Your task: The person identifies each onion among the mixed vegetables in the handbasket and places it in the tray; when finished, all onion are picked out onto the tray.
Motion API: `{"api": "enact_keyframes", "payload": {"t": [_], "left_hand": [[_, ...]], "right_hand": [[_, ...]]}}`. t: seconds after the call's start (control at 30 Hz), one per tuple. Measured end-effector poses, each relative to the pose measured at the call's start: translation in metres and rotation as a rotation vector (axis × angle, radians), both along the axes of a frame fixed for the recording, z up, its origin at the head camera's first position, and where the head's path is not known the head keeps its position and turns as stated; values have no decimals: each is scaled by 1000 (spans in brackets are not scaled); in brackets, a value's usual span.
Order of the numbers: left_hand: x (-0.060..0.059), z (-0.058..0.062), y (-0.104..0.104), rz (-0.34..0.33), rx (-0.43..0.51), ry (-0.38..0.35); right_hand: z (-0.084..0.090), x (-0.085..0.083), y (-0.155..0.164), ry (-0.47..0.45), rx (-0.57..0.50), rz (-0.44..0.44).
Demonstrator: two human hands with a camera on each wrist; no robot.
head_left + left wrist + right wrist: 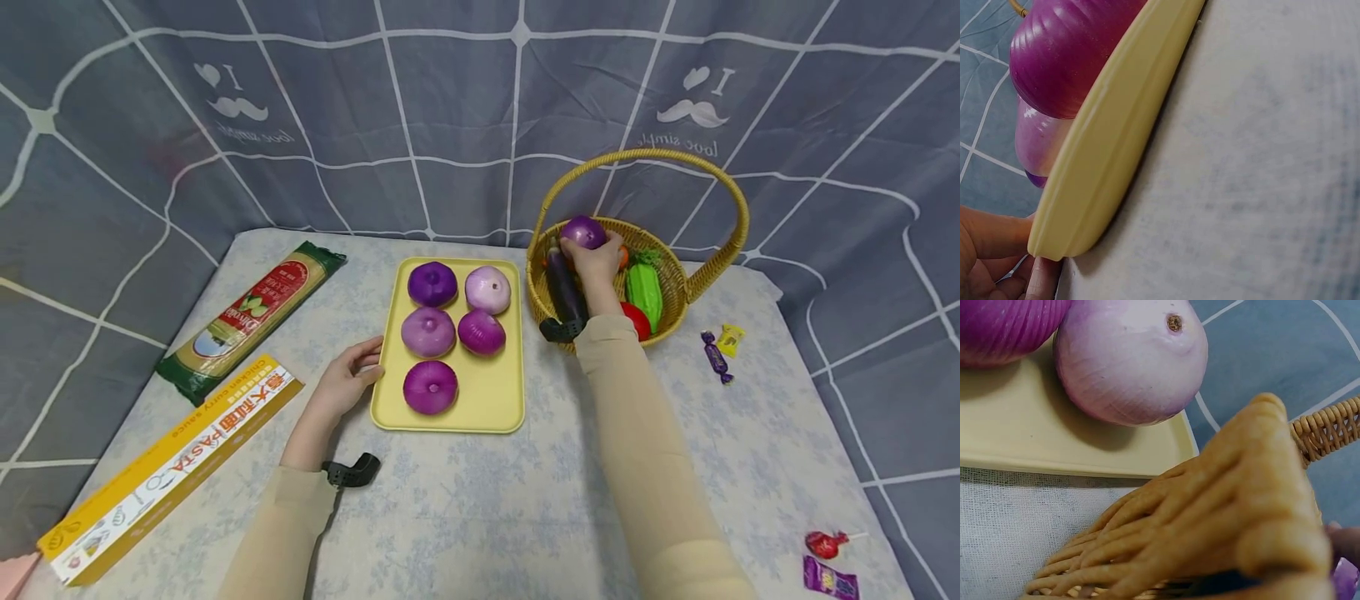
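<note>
A yellow tray [495, 392] in the middle of the table carries several purple onions [430, 387]. My left hand [352, 375] rests at the tray's left edge, fingers touching the rim [1094, 162]. In the head view my right hand [596, 260] reaches into the wicker basket [678, 287] and grips a purple onion [584, 232] at its rim. The right wrist view shows the back of that hand [1222, 519], the basket weave [1329, 428] and the pale onion [1129, 362] on the tray corner [1072, 447].
The basket also holds an eggplant [564, 287], a green vegetable [645, 293] and a red one [637, 321]. Two pasta packs [255, 312] [172, 471] lie at the left. Wrapped candies [718, 354] and a lollipop [825, 546] lie at the right. A patterned curtain backs the table.
</note>
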State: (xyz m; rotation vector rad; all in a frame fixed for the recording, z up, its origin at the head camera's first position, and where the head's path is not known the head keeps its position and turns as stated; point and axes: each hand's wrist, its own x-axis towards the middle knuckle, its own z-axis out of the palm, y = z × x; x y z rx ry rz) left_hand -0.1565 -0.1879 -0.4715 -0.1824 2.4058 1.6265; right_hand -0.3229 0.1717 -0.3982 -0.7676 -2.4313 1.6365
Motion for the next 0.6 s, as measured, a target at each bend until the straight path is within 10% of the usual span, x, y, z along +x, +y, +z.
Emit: {"api": "enact_keyframes", "payload": {"t": [0.6], "left_hand": [[0, 0, 1, -2, 15, -9]], "right_hand": [[12, 15, 3, -49, -163, -105]]}}
